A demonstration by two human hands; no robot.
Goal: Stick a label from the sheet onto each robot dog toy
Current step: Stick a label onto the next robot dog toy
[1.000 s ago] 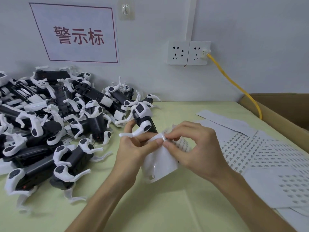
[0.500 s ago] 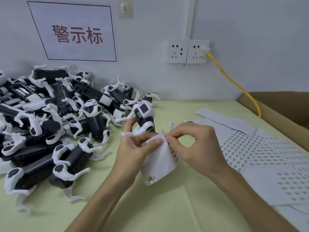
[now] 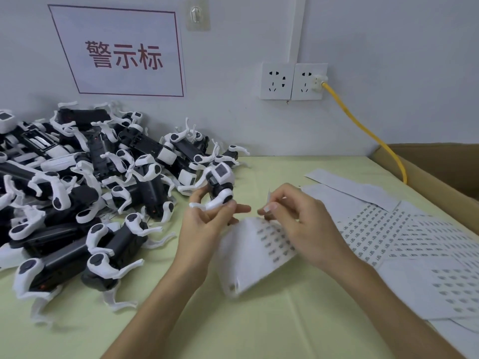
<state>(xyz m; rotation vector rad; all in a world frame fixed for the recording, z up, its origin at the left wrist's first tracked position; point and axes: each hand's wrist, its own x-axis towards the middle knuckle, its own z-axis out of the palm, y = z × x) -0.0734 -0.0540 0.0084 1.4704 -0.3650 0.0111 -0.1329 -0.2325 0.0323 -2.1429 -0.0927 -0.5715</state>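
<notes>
Glossy black-and-white plastic robot dog toys [image 3: 85, 193], matt paper label sheet [image 3: 255, 255], brown cardboard box [image 3: 440, 167].

A pale green bench [image 3: 233, 320] runs up to a grey wall [image 3: 388, 60]; on the wall hangs a white sign [image 3: 121, 51] with a red border and red characters; right of the sign is a clear hook [image 3: 196, 14]; lower and further right, two white sockets [image 3: 294, 81]; a yellow cable [image 3: 363, 128] leaves the right socket, dropping toward a cardboard box [image 3: 440, 167] at the bench's right edge.
</notes>
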